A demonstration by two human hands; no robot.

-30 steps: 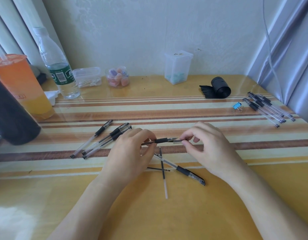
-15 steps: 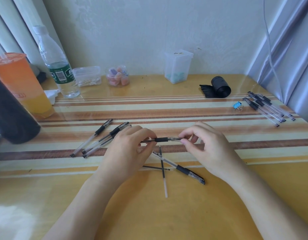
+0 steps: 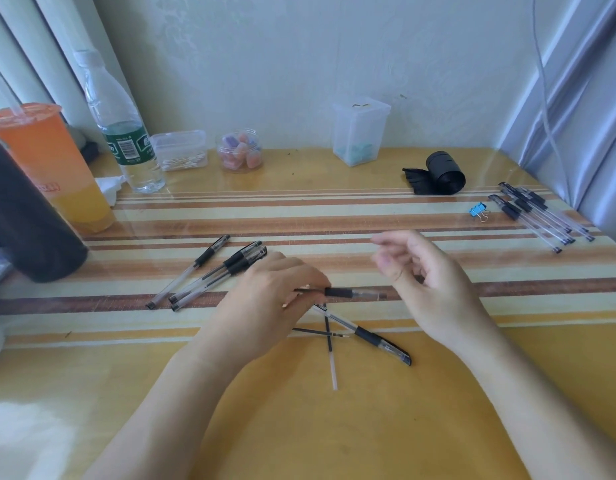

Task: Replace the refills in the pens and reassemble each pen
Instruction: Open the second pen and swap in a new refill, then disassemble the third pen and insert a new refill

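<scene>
A clear pen (image 3: 348,293) with a black grip is pinched level in the left hand (image 3: 265,306), just above a striped yellow table (image 3: 334,427). The right hand (image 3: 434,282) is raised beside it — blurred, fingers loosely curled, nothing seen in them. Two loose refills (image 3: 329,344) lie crossed against a capped pen (image 3: 379,341). A green barcoded label is seen on a water bottle (image 3: 126,147) — its writing cannot be read.

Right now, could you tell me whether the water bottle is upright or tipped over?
Upright: the water bottle stands on its base, cap uppermost.
</scene>
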